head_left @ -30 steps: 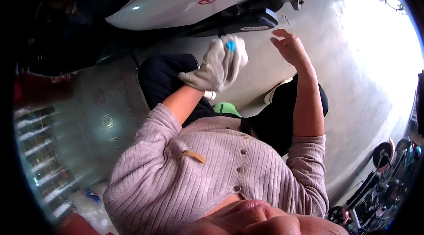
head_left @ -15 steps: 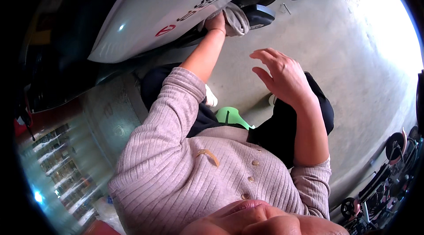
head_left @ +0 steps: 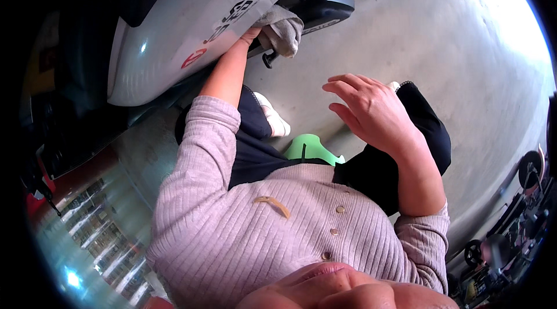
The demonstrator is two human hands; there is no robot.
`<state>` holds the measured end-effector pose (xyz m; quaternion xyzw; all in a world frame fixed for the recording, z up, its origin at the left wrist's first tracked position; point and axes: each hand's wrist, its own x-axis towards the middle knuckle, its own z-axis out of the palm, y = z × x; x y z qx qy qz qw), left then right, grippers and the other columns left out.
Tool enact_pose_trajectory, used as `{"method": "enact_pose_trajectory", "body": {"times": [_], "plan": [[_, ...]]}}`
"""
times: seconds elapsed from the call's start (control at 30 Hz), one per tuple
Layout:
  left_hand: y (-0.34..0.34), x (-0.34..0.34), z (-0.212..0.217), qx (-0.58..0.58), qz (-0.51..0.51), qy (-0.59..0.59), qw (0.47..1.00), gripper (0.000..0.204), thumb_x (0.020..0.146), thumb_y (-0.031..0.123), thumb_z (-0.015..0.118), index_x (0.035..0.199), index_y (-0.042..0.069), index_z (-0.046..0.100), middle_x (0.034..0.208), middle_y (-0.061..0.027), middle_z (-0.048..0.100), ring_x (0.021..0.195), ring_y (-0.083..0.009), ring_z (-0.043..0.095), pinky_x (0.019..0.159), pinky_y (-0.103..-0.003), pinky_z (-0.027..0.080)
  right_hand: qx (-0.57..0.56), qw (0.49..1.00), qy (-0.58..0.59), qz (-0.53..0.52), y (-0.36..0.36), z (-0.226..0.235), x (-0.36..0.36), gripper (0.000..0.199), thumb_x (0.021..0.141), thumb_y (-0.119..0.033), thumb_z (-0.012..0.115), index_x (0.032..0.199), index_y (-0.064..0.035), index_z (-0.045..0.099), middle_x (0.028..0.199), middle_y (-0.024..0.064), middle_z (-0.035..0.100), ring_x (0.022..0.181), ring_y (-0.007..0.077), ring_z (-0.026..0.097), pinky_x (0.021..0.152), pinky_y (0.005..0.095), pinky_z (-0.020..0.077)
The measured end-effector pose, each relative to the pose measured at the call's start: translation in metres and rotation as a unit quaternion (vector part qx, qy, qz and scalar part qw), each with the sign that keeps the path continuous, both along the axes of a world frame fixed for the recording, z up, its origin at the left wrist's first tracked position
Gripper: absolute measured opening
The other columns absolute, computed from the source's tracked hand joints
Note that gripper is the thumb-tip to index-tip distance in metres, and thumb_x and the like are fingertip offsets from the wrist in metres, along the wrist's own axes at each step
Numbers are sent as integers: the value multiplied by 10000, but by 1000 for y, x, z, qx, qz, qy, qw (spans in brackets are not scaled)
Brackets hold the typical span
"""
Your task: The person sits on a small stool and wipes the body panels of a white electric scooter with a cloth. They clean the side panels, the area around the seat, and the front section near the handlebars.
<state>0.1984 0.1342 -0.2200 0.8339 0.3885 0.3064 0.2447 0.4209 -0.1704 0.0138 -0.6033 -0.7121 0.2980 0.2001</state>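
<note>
Your left hand is reaching far and left, and it is holding a bunched grey cloth at the lower edge of a white body panel; the cloth is hanging to the right of that hand and covering your fingertips, so you are leaving no way to tell how tightly they are curling; a black side part is sticking out just beyond the cloth on the far side, and a small black peg is showing just to its near left; your right hand is hovering over the grey floor, nearer and well to the right of the cloth, its back turning upward, its fingers loosely bending and its thumb standing wide apart from them; a green object is sitting between your legs, a white shoe is resting to its far left, and dark wheeled things are standing at the near right.
</note>
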Motion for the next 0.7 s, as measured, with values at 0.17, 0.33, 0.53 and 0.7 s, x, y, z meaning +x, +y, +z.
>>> {"method": "enact_pose_trajectory", "body": {"times": [0.17,0.33,0.53,0.7], "plan": [[-20,38,-5,63,113,64,989,522,967,455,505,1279,53,625,1355,-168,595,1277,-327,530,1090,-406,395,-6,1000,-11,-14,2,-3,-3,247,919,-168,628,1144,-65,626,1168,81,654,1032,294,642,886,402,525],[-33,69,-8,-60,240,6,969,479,988,398,497,1294,44,602,1364,-147,590,1261,-277,540,1063,-370,427,6,999,-38,-37,8,-3,-3,239,911,-186,634,1129,-89,641,1110,76,666,1017,296,651,847,407,536],[-102,102,68,-455,338,-361,740,499,980,339,556,1397,72,496,1405,-91,545,1258,-177,536,1026,-325,460,23,997,-46,-52,18,-18,-4,236,913,-182,627,1128,-86,638,1123,92,677,986,331,651,838,430,531],[-150,54,0,-311,134,-72,938,542,900,221,654,1393,52,506,1397,-118,542,1240,-219,536,1031,-335,442,92,992,-42,-69,27,-25,-5,257,900,-201,646,1144,-122,649,1009,113,703,884,277,702,777,410,548]]}}
